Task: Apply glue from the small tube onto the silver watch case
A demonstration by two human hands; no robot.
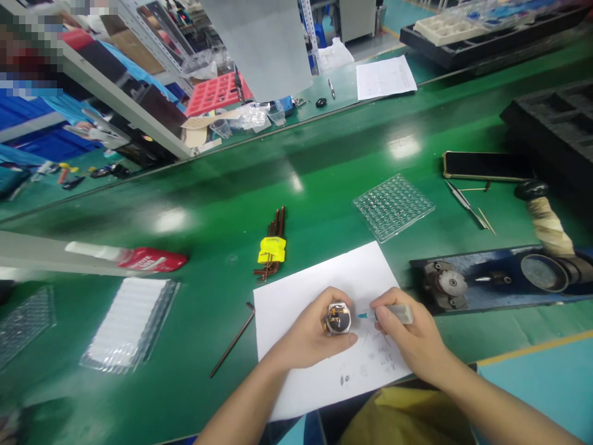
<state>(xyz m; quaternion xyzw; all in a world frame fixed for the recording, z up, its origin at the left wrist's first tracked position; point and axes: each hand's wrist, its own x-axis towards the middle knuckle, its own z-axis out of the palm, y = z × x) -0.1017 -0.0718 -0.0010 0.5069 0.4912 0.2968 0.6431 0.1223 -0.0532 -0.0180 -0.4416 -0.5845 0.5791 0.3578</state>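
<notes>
My left hand (309,337) curls closed around a small round metal part (338,317), pinching it between thumb and fingers just above a white sheet of paper (324,278). My right hand (407,337) is closed around a clear plastic syringe (393,314), its teal tip pointing at the side of the part and nearly touching it. Both hands sit low on the paper, close to the near edge of a glossy green table (208,185).

Around them: a bundle of dark hex keys in a yellow holder (272,247) lies just beyond the paper's far left corner, and one loose hex key (231,340) lies left of the sheet. Further left is a clear ribbed plastic tray (132,321) and a red and white bottle (134,258) on its side. Beyond the paper to the right is a clear dimpled blister tray (393,206). To the right of my right hand is a dark blue metal fixture (500,278) with round fittings and a cloth-wrapped handle. A black phone (486,165) and thin tweezers (466,204) lie further back, well apart from my hands.
</notes>
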